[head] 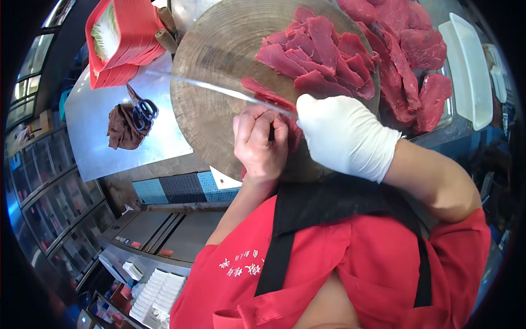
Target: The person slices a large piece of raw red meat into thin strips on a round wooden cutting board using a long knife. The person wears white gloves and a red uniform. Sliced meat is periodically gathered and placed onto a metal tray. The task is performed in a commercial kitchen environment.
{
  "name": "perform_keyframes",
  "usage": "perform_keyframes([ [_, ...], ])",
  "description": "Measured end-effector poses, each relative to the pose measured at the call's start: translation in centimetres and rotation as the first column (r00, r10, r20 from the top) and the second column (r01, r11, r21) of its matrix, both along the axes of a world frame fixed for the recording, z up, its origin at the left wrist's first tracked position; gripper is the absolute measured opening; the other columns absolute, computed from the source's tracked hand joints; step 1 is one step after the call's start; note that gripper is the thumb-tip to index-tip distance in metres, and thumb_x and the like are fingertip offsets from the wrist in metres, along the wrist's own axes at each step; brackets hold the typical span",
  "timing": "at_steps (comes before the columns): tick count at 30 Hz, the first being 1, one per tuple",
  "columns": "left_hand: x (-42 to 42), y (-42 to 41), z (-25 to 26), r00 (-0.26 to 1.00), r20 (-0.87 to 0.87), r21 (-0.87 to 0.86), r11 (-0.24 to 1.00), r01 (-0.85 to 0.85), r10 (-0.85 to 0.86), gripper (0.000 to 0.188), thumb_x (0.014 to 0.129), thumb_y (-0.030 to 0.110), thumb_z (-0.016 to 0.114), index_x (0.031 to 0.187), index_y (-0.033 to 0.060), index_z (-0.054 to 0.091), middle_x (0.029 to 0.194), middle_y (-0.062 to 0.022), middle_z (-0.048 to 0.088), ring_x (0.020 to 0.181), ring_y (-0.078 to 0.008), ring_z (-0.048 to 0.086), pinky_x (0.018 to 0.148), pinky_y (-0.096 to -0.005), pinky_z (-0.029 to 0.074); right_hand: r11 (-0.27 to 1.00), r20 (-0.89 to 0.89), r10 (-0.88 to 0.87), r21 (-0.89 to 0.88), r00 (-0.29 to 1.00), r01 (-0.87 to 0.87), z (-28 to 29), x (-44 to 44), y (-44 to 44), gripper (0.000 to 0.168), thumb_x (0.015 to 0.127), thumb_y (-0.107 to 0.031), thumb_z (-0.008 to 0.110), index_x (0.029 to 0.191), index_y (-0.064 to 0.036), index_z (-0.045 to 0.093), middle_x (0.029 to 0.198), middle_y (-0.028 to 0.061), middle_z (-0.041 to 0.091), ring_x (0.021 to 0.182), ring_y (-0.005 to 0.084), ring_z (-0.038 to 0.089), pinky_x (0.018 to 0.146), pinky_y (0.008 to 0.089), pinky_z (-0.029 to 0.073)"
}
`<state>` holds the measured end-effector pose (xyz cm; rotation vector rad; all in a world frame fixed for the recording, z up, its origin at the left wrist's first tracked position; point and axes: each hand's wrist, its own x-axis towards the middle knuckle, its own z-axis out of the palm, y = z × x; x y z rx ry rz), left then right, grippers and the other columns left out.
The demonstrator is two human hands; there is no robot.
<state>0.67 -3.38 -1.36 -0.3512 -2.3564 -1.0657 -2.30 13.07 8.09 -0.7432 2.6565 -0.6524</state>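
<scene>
My right hand (345, 133), in a white glove, is closed on the handle end of a long knife (222, 90). The thin blade points left across a round wooden chopping block (201, 53). Bare and with bent fingers, my left hand (261, 142) presses on a piece of raw red meat (269, 93) on the block, just below the blade. Part of that meat shows between my hands; the rest is hidden. A heap of raw meat slices (320, 57) lies on the block above my right hand.
Larger raw meat pieces (423, 49) lie right of the block, beside a white plastic tray (472, 74). On the metal table (164, 123) at left, scissors (144, 113) rest on a brown cloth (123, 131). Stacked red trays (135, 37), the top one holding cabbage (107, 35), stand at upper left.
</scene>
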Motion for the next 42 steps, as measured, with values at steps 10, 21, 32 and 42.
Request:
perform_keyframes([
  [10, 0.0, 0.6, 0.2, 1.0, -0.004, 0.067, 0.998, -0.02, 0.021, 0.015, 0.071, -0.005, 0.072, 0.082, 0.0028, 0.065, 0.091, -0.0111, 0.066, 0.08, -0.0286, 0.062, 0.072, -0.0362, 0.051, 0.985, 0.06, -0.058, 0.163, 0.997, 0.047, 0.6, 1.5, 0.7, 0.014, 0.078, -0.007, 0.059, 0.088, 0.003, 0.057, 0.072, 0.0225, 0.066, 0.071, 0.0385, 0.069, 0.064, 0.0459, 0.055],
  [21, 0.7, -0.5, 0.4, 0.998, -0.018, -0.013, 0.998, -0.062, 0.062, 0.01, 0.079, -0.001, 0.074, 0.088, 0.0017, 0.07, 0.091, -0.0112, 0.066, 0.078, -0.0231, 0.066, 0.069, -0.0314, 0.053, 0.985, -0.084, -0.132, 0.097, 0.988, 0.14, 0.4, 4.3, 6.6, 0.01, 0.087, -0.009, 0.055, 0.09, 0.001, 0.057, 0.07, 0.0229, 0.063, 0.067, 0.0415, 0.066, 0.062, 0.0501, 0.052],
  [32, 1.4, -1.0, -0.3, 0.995, 0.093, -0.051, 0.999, -0.017, 0.022, 0.028, 0.073, 0.002, 0.076, 0.1, 0.0078, 0.069, 0.097, -0.0134, 0.064, 0.093, -0.0362, 0.062, 0.083, -0.0423, 0.051, 0.999, -0.145, -0.03, 0.015, 0.989, 0.032, 0.2, 9.6, 8.3, 0.012, 0.074, -0.002, 0.058, 0.081, -0.002, 0.048, 0.058, 0.0152, 0.055, 0.053, 0.0326, 0.06, 0.049, 0.0413, 0.047],
  [42, 0.8, -0.8, -0.1, 0.997, 0.065, 0.013, 0.999, 0.03, -0.031, 0.03, 0.072, -0.002, 0.074, 0.102, 0.0043, 0.069, 0.1, -0.0138, 0.064, 0.091, -0.0349, 0.06, 0.081, -0.0412, 0.05, 0.998, 0.071, -0.06, 0.018, 0.996, 0.059, 0.2, 4.1, 2.4, 0.013, 0.081, -0.008, 0.056, 0.087, 0.003, 0.054, 0.065, 0.0217, 0.064, 0.06, 0.0387, 0.067, 0.054, 0.0468, 0.054],
])
